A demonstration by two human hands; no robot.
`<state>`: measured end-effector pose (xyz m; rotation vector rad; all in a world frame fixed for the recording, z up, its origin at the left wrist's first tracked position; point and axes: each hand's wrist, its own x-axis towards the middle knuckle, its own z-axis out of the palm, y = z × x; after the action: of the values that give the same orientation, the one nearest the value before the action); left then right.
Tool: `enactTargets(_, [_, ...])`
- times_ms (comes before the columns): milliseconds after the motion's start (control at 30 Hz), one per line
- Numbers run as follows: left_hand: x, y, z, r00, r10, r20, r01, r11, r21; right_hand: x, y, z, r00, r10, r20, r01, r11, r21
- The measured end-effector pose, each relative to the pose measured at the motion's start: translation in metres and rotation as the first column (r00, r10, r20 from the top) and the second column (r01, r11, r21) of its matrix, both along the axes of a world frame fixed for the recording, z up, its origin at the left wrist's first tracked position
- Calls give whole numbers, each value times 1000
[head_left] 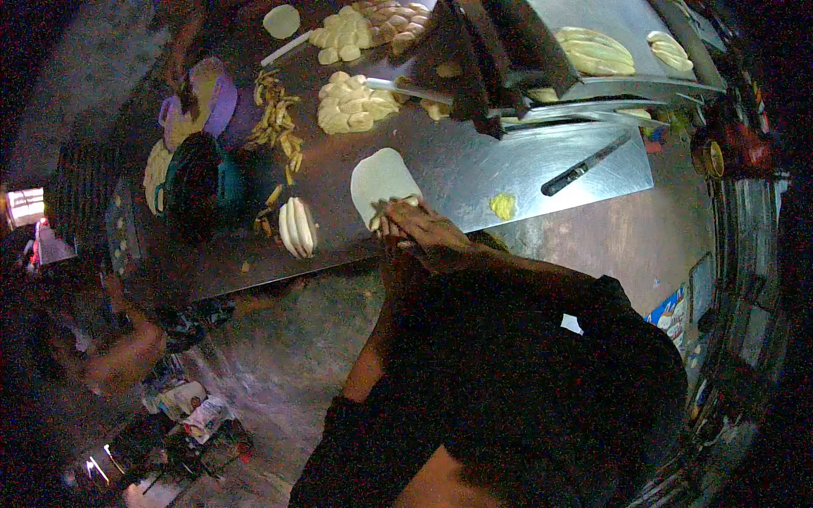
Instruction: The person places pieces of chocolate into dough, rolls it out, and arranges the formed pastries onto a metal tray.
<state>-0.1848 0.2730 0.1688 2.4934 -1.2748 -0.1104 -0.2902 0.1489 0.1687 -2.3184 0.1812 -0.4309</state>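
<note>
A flat, pale sheet of dough [383, 179] lies on the dark worktop, its far end rounded. Both my hands meet at its near edge, fingers bent over the dough there. My right hand [432, 239] comes in from the right, partly over my left hand [395, 240], which is in shadow. The fingers of both look closed on the edge, though the fold beneath them is mostly hidden. Left of the sheet sits a ridged, shaped dough piece [296, 227]. To the right are a soft yellow lump [502, 206] and a black-handled knife [586, 166] on bare metal.
Piles of dough balls [356, 106] lie beyond the sheet, beside several yellowish strips [275, 118]. A purple basin [222, 106] and a dark teal bucket [227, 179] stand at left. Stacked metal trays [622, 87] bearing long dough pieces [597, 52] overhang at upper right. Another person's arm [127, 356] shows at left.
</note>
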Motion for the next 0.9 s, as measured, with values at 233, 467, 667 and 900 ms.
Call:
enactTargets(233, [104, -78, 37, 988, -26, 153, 72, 951, -300, 128, -88, 24, 897, -441, 25, 414, 820, -395])
enactTargets(467, [149, -42, 40, 970, 33, -241, -139, 889, -436, 118, -99, 87, 924, -230, -307, 242, 970, 1])
enactTargets(667, [125, 6, 51, 968, -66, -243, -35, 921, -389, 129, -116, 37, 941, 281, -190, -301, 950, -85])
enactTargets(900, [137, 105, 40, 785, 333, -523, -575, 707, -412, 187, -53, 90, 893, -85, -441, 409, 561, 720])
